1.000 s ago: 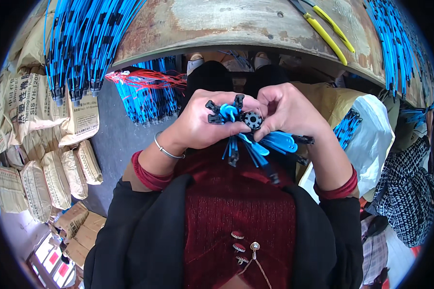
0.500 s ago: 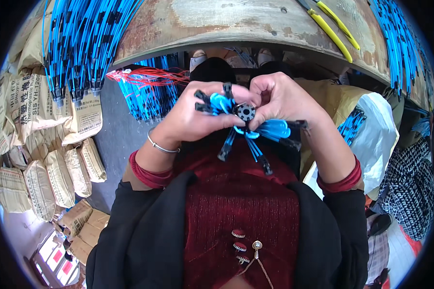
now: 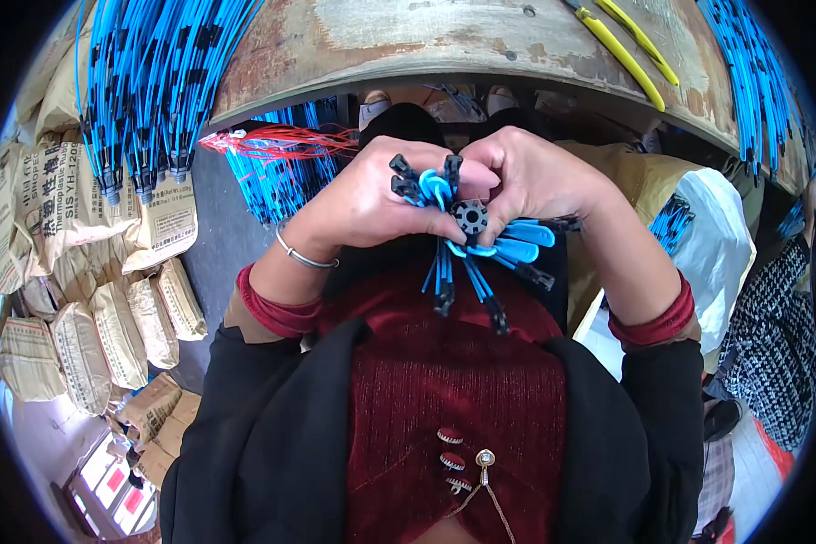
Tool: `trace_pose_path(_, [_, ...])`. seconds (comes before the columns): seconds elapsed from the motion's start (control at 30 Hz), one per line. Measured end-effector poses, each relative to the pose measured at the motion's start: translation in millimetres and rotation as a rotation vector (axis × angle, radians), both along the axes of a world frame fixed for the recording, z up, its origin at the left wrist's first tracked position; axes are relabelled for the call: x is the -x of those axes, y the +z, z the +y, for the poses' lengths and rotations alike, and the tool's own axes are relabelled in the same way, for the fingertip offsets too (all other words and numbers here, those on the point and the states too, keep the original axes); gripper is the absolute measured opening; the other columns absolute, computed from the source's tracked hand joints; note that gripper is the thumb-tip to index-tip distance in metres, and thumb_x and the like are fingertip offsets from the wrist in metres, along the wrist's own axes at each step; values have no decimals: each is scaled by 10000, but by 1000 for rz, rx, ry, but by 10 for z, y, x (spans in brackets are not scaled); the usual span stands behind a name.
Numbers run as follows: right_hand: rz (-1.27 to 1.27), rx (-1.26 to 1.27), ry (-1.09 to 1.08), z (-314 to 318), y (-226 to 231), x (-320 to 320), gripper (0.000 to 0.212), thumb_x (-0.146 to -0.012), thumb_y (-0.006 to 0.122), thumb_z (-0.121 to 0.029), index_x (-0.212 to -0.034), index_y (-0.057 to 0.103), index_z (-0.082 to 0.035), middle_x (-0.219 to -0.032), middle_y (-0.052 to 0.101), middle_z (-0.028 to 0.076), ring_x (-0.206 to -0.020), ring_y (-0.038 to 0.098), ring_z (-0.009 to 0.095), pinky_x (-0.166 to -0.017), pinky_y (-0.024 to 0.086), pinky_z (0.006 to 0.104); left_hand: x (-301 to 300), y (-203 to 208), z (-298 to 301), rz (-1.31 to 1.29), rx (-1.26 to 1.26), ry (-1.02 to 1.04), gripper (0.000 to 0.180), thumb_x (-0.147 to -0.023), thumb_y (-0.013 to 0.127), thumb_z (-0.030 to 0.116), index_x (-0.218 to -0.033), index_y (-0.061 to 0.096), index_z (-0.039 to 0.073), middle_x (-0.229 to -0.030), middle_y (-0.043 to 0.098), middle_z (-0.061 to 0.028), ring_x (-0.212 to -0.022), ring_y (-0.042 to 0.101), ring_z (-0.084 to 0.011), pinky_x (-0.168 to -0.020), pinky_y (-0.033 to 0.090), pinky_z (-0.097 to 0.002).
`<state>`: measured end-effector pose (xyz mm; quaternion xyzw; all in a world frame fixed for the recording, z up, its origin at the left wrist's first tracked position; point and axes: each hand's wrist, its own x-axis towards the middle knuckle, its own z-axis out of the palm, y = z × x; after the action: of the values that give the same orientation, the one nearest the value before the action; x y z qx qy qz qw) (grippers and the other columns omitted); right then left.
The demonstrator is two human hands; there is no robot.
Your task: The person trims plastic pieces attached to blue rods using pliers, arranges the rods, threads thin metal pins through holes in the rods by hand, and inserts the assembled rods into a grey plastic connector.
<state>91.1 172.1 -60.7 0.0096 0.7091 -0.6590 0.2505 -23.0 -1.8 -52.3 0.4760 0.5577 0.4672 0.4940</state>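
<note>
A round black hub (image 3: pixel 471 218) with a slotted rim and a hole in its middle sits between my two hands, in front of my chest. Thin blue ribs (image 3: pixel 521 247) spread out around it, several tipped with black end pieces (image 3: pixel 498 319). My left hand (image 3: pixel 381 195) grips this ribbed piece from the left, its thumb near the hub's lower edge. On the other side my right hand (image 3: pixel 537 181) pinches it, thumb against the hub's right edge. Part of the ribs and both hands' inner fingertips are hidden.
A worn wooden table (image 3: pixel 408 23) curves ahead, bearing yellow-handled pliers (image 3: pixel 630 54) and bundles of blue ribs (image 3: pixel 150 91) at both ends. Below hangs a red-tied bundle (image 3: pixel 276 177). Brown paper sacks (image 3: pixel 118 331) stand left; a white sack (image 3: pixel 712 240) lies right.
Both hands have shifted slightly right and down with the hub. The blue ribs around it have turned and spread differently, and both hands keep their grip.
</note>
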Motion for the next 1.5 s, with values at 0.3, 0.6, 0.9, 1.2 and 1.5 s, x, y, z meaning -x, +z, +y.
trace_pose_path(0.3, [445,-304,30,-109,95,-97,634,-549,796,-95,-1107,509,-6,-1009,586,130,-898,584,211,-808,455,324,111,209,103,664,-307,-8,628,-543,826,180,-1127,611,90,-1295,389,-140,-1143,444,-257,-914,409,-350])
trace_pose_path(0.6, [278,-187,-403,-294,18,-332,632,-565,797,-158,-1119,533,-7,-885,585,83,-833,575,162,-799,457,276,-95,148,-279,-182,-88,438,511,-678,749,129,-1145,570,28,-1121,543,-122,-1006,547,-214,-897,427,-345])
trace_pose_path(0.9, [37,-441,-520,-575,266,-303,675,-557,804,-115,-1149,511,26,-791,573,78,-705,551,132,-647,461,269,-394,-196,-290,336,-231,486,317,-663,740,122,-907,563,23,-913,582,-95,-835,575,-184,-748,464,-299])
trace_pose_path(1.2, [583,-765,-942,-633,48,-485,616,-600,795,-108,-1146,534,11,-692,518,35,-599,494,113,-552,417,247,-390,-251,-216,222,-138,577,284,-580,746,88,-761,532,39,-751,516,-51,-677,532,-171,-624,455,-283])
trace_pose_path(1.5, [331,-250,-631,-574,-19,-489,306,-712,713,-40,-1004,634,5,-730,526,21,-653,484,74,-583,399,227,-375,-222,-191,352,-288,546,281,-583,761,88,-716,518,39,-687,467,-55,-595,477,-177,-552,415,-287])
